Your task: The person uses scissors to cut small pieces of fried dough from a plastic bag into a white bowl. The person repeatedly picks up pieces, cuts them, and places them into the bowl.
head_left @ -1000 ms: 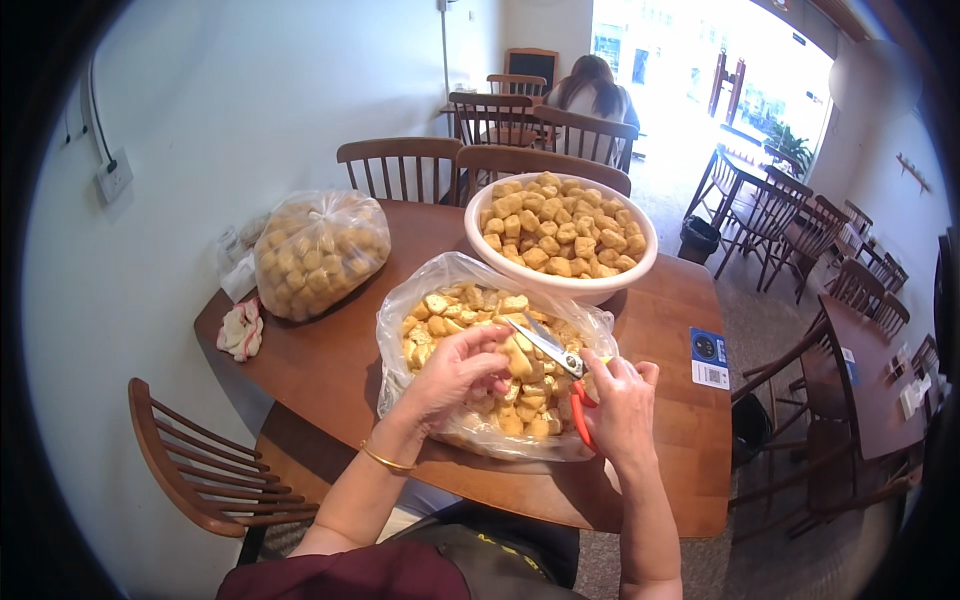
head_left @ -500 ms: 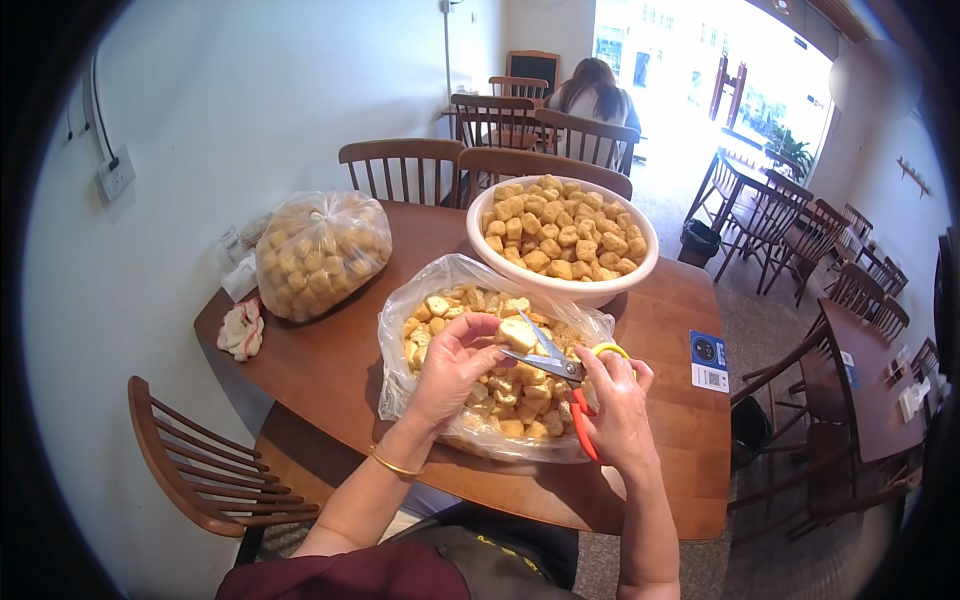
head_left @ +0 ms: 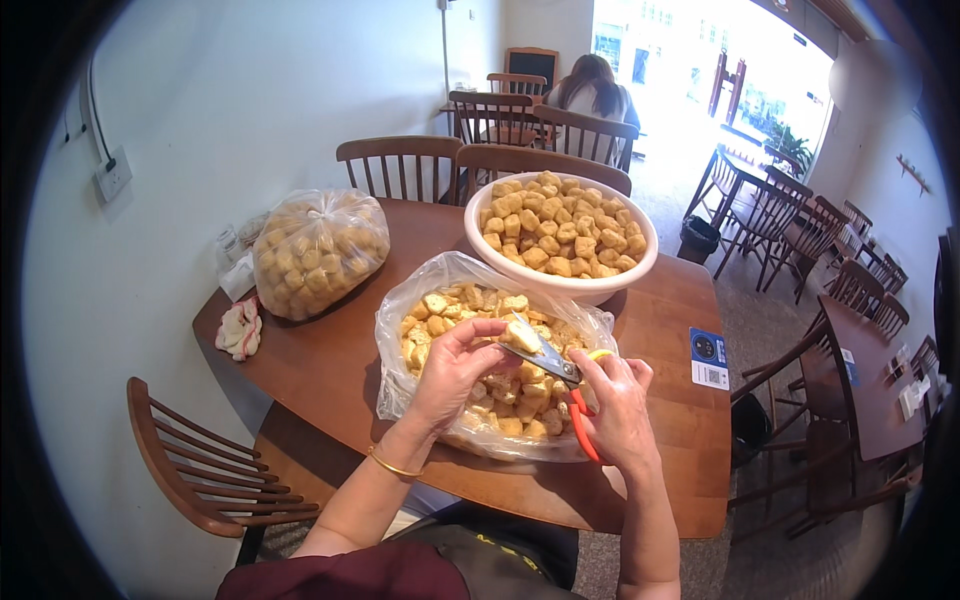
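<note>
Between the thumb and fingers of my left hand [head_left: 448, 372] is a fried tofu puff [head_left: 521, 336], its pale inside showing. My right hand [head_left: 620, 408] grips a pair of scissors [head_left: 580, 424] with one red and one yellow handle. The blades lie at the puff, close together; whether they touch it all along is hard to see. Both hands are over an open clear plastic bag [head_left: 391, 380] full of tofu puffs, many of them cut. Just behind it a large whitish bowl [head_left: 556, 286] is heaped with whole tofu puffs.
A tied clear bag [head_left: 320, 255] of puffs stands at the table's left, near a white and red cloth [head_left: 239, 330]. A blue and white card [head_left: 709, 358] lies on the right of the wooden table [head_left: 670, 440]. Chairs stand around; a person [head_left: 595, 95] sits farther back.
The scissor blades, spread wide around the puff before, have come together. My right hand's fingers have closed in on the handles. My left hand keeps its place with the puff.
</note>
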`<state>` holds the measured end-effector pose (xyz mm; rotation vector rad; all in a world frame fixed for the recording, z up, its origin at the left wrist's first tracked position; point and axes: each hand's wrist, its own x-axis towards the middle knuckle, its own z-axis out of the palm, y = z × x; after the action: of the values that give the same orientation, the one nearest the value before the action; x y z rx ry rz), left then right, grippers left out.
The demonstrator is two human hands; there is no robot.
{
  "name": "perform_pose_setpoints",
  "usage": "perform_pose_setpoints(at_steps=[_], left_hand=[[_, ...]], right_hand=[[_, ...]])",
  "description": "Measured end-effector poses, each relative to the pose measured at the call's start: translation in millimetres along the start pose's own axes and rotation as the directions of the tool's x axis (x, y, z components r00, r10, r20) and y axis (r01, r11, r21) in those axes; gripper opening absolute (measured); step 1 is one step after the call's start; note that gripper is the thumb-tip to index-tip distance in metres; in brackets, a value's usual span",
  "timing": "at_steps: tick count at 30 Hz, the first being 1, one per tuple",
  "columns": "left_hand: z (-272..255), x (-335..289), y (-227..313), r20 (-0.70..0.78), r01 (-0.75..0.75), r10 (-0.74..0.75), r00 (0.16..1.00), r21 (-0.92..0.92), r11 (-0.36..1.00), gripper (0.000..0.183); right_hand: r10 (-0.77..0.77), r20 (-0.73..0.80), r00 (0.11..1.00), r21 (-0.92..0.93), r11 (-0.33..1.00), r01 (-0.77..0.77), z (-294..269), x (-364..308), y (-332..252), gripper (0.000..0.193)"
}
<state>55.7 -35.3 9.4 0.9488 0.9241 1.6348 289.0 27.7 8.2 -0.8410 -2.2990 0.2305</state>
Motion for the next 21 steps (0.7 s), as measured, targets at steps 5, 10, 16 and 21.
perform_pose_setpoints(at_steps=[5,10,16,21], left_hand=[[-5.0,2.9,-9.4,-0.016,-0.122,0.121,0.993,-0.047,0.991,0.021],[-8.3,3.3,-8.5,-0.077,-0.106,0.103,0.992,-0.031,0.994,0.012],[-8.1,2.1,-1.7,-0.125,-0.056,0.061,0.990,0.043,0.998,0.010],[-9.5,1.7,5.5,-0.147,-0.043,0.083,0.986,0.258,0.965,0.013]], right_hand=[[0.015,0.003,1.000,0.025,1.000,-0.015,-2.3,1.4,-5.0,0.053],[0.039,0.049,0.998,0.073,0.996,-0.043,-3.4,2.1,-7.4,0.048],[0.040,0.107,0.993,0.045,0.998,-0.045,-4.3,0.3,-2.1,0.043],[0.055,0.059,0.997,0.066,0.996,-0.059,-7.2,-0.1,1.9,0.038]])
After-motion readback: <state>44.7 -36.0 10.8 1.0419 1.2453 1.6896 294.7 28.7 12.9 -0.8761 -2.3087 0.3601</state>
